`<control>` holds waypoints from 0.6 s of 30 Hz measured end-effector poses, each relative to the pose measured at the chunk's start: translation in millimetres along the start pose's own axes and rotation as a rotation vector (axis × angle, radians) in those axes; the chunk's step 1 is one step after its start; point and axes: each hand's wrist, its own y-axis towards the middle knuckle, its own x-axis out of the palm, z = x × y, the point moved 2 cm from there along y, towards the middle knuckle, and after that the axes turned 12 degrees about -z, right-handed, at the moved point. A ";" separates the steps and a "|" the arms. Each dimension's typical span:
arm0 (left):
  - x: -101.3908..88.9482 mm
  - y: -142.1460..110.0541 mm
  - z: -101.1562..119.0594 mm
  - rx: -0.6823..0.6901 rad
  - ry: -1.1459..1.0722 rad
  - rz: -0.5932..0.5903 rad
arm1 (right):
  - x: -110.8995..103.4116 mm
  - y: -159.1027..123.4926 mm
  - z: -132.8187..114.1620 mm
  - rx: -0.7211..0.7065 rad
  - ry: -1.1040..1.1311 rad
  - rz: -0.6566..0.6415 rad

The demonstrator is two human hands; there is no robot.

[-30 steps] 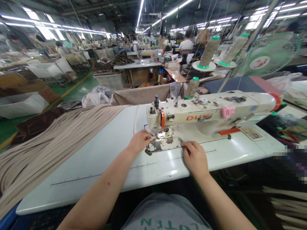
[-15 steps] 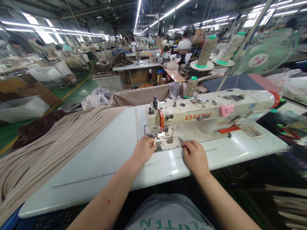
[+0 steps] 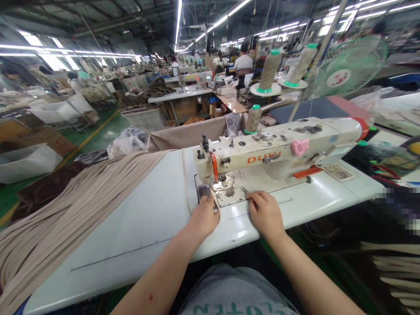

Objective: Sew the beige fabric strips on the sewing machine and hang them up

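A cream sewing machine [image 3: 278, 151] stands on a white table [image 3: 138, 227]. My left hand [image 3: 205, 216] is closed on a narrow beige strip [image 3: 185, 179] just in front of the needle plate [image 3: 226, 192]; the strip runs back along the machine's left side. My right hand [image 3: 266, 214] rests on the table right of the plate, fingers pinched on small metal snips [image 3: 245, 191] whose tips point at the plate.
A big pile of beige strips [image 3: 65, 210] drapes over the table's left side. Thread cones [image 3: 269, 70] and a green fan [image 3: 348, 70] stand behind the machine. More strips [image 3: 393, 271] lie at lower right. Other people work at tables far behind.
My left hand has drawn back from the needle toward me, pulling the beige strip along. The right hand has stayed beside the plate with the snips.
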 end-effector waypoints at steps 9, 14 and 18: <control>-8.6 -27.2 18.2 0.043 0.098 -0.060 | -2.4 -0.9 -2.7 0.002 0.018 0.021; -1.5 -28.0 17.2 0.221 0.234 0.104 | -2.3 -3.0 -2.9 0.037 0.007 0.023; 5.8 -22.3 13.0 0.318 0.225 0.132 | -3.0 -3.5 -2.8 0.054 0.016 0.017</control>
